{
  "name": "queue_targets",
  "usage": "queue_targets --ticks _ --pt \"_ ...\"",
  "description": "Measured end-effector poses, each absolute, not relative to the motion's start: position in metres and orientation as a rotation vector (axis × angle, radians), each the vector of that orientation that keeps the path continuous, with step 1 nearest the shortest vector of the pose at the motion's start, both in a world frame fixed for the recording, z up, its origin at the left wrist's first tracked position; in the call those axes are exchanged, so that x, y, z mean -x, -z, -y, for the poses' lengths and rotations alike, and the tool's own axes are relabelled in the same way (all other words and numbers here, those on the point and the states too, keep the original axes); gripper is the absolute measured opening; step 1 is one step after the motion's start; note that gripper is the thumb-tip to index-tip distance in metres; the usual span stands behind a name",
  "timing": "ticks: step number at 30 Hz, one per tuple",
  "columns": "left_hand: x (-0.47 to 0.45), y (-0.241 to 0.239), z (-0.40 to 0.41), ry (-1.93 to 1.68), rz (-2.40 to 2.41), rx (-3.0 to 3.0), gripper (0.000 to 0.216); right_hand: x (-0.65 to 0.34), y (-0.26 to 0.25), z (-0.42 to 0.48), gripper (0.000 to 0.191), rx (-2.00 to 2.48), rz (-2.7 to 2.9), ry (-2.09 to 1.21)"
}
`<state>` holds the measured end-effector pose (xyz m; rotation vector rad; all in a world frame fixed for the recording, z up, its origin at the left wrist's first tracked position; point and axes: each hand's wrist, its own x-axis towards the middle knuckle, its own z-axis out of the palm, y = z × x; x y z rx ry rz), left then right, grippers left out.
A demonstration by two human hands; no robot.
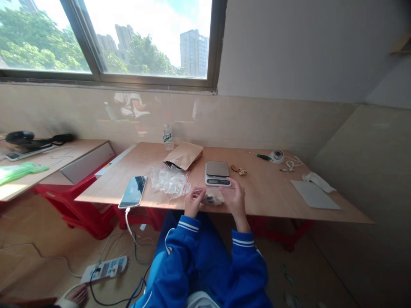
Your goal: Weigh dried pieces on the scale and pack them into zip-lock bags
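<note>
My left hand (pixel 194 202) and my right hand (pixel 235 199) meet at the near edge of the wooden table (pixel 266 192), both pinched on a small clear zip bag (pixel 212 199) with dark bits inside. Just behind them stands a small digital scale (pixel 217 173) with nothing on its platform. A heap of empty clear zip bags (pixel 168 179) lies left of my hands. Behind the heap a brown paper pouch (pixel 183 155) lies open. Some brown pieces (pixel 239 170) lie right of the scale.
A phone (pixel 133 191) on a charging cable lies at the table's left front. A water bottle (pixel 168 137) stands at the back. A screwdriver (pixel 260 156), tape roll (pixel 276 156), grey sheet (pixel 313 194) sit right. A power strip (pixel 104 268) lies on the floor.
</note>
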<state>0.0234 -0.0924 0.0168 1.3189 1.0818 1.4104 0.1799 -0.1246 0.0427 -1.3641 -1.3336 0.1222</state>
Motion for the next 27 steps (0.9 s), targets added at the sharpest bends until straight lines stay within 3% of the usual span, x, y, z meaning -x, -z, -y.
queue_targets --ticks 4,11,18,27 --pt "-0.021 -0.018 0.095 -1.405 -1.093 -1.471 0.026 -0.172 -0.076 0.124 0.021 1.489 1.885 -0.009" --pt "-0.019 -0.025 0.098 -1.381 -1.084 -1.718 0.022 -0.169 -0.097 0.104 0.023 1.537 2.375 -0.018" --pt "-0.022 -0.027 0.103 -1.391 -1.153 -1.927 0.020 -0.169 -0.079 0.112 0.017 1.410 2.368 0.214" --pt "-0.011 -0.028 0.097 -1.463 -1.265 -1.937 0.020 -0.184 -0.070 0.116 0.022 1.454 2.165 0.116"
